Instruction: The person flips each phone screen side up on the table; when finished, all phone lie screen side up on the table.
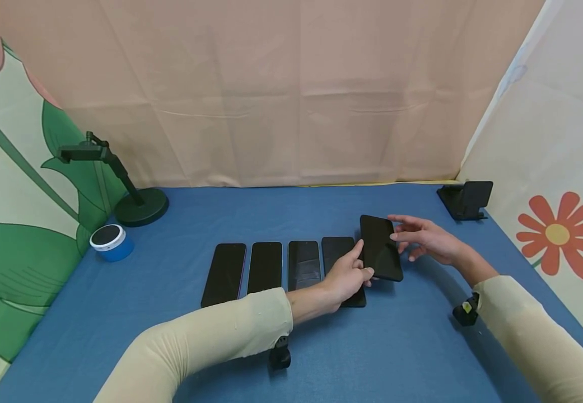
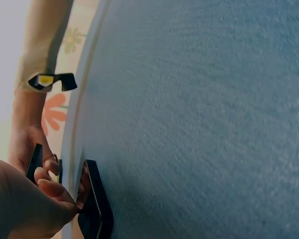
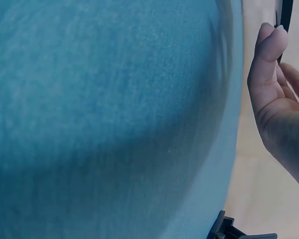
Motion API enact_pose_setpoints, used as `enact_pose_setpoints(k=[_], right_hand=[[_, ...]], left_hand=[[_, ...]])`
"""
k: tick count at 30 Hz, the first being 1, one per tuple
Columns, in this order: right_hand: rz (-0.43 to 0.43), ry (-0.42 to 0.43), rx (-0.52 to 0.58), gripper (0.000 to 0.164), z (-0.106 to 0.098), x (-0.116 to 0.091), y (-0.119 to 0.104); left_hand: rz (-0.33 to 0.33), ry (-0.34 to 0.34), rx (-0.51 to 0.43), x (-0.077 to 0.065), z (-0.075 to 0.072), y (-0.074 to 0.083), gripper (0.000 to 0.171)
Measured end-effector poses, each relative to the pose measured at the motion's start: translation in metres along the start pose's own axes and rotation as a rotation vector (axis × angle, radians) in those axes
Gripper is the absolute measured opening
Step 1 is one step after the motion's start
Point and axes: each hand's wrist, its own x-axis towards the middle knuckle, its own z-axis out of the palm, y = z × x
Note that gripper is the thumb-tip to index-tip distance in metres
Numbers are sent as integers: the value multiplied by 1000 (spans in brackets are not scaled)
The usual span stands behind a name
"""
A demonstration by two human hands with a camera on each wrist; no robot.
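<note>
A dark smartphone [image 1: 381, 249] is tilted up off the table at the right end of a row of phones. My left hand [image 1: 345, 279] grips its lower left edge, thumb on the glass by the corner and index finger along the side. On the other side, my right hand [image 1: 424, 240] reaches the upper right edge with loosely extended fingers, and the thumb touches the screen's border. In the right wrist view the phone's thin edge [image 3: 285, 17] is at a fingertip. Beneath my left hand lies another black phone [image 1: 336, 249], partly covered.
Three more phones [image 1: 224, 271] lie in the row to the left, partly behind my left sleeve. A black lamp-like stand [image 1: 140, 207] and a blue-and-white round container [image 1: 112, 243] stand at the left. A black phone stand [image 1: 467, 198] sits at the back right corner.
</note>
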Motion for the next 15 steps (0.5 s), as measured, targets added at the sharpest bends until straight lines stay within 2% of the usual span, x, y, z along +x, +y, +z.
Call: enact_pose_setpoints(k=[11,15], right_hand=[[-7,-19,-34,78,3,-3,-6],[-3,-35,-57,79,6,-4,-6]], left_hand=[[18,-132,93,0,-15,4,80],[2,-171,113,-2,-16,6,86]])
